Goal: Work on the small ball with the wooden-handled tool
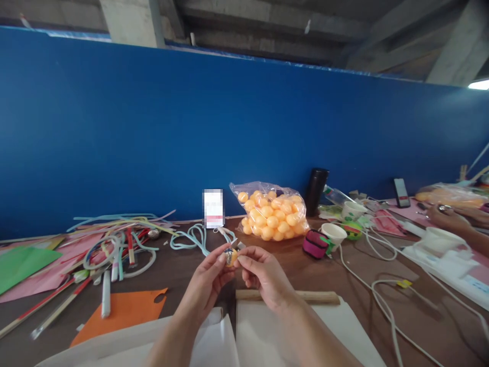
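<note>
A small orange ball (230, 257) with a dark, shiny silver patch is held above the table, in front of the bag of orange balls. My left hand (210, 279) pinches it from the left between thumb and fingers. On its right side, the thumb and forefinger of my right hand (263, 275) are closed together against it. Below my wrists lie white sheets (267, 331), and a round wooden rod (317, 297) rests across the top of the right one. The clear plastic bag (270, 211) of orange balls stands just behind my hands.
Left: coloured tubes (114, 250), an orange sheet (122, 311), a green sheet (30, 262) and a silver ball (154, 233). Right: a magenta pouch (315, 243), a paper cup (334, 234), a black flask (316, 191) and white cables (382, 300). Another person's hands (451, 219) work at far right.
</note>
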The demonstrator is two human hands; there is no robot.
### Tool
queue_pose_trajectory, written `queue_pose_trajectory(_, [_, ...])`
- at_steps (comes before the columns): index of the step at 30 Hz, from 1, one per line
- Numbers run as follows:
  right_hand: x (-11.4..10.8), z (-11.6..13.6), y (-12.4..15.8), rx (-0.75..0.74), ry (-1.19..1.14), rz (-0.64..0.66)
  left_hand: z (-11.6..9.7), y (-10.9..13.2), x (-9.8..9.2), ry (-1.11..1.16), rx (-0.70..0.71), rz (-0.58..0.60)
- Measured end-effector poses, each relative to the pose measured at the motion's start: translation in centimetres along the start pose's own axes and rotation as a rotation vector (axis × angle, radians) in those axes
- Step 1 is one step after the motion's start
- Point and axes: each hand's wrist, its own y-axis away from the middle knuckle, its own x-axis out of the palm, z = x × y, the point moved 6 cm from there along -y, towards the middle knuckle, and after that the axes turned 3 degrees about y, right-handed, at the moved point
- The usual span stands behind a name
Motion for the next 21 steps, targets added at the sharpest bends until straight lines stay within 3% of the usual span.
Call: queue_pose_trajectory(21, [-0.02, -0.42, 0.22, 0.144, -0.131, 0.054, -0.12, 0.43, 0.59, -0.051, 0.016, 0.102])
